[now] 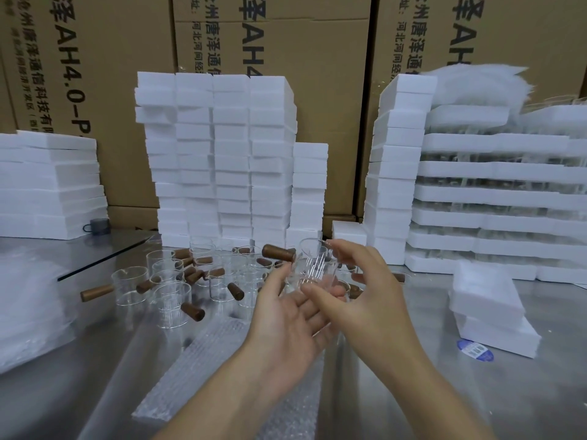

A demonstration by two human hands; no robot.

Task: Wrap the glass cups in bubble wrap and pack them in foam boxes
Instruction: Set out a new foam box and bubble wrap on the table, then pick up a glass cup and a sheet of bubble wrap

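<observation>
Progress is judged to be at the start of one wrapping cycle. One glass cup (pixel 313 265), fitted with a brown wooden handle (pixel 278 253), is held bare above the desk (pixel 413 360); no wrap is seen on it. It is carried on the upturned palm and nearly straight fingers of the left hand (pixel 286 325), while the right hand (pixel 365 290) is curled round its other side, thumb low and fingers at the rim. A bubble wrap sheet (pixel 206 354) lies flat on the desk below the hands, unused. A cluster of unwrapped cups (pixel 171 300) stands just behind, so most of the work is taken to remain. Whether the stacked foam boxes (pixel 222 154) at the back are filled cannot be told; the foam trays (pixel 492 198) at the right are seen to hold glassware between layers. The desk is of brushed metal. Printed cardboard cartons (pixel 104 74) are stacked as a wall behind. A heap of bubble wrap (pixel 25 296) is noted at the left edge.
</observation>
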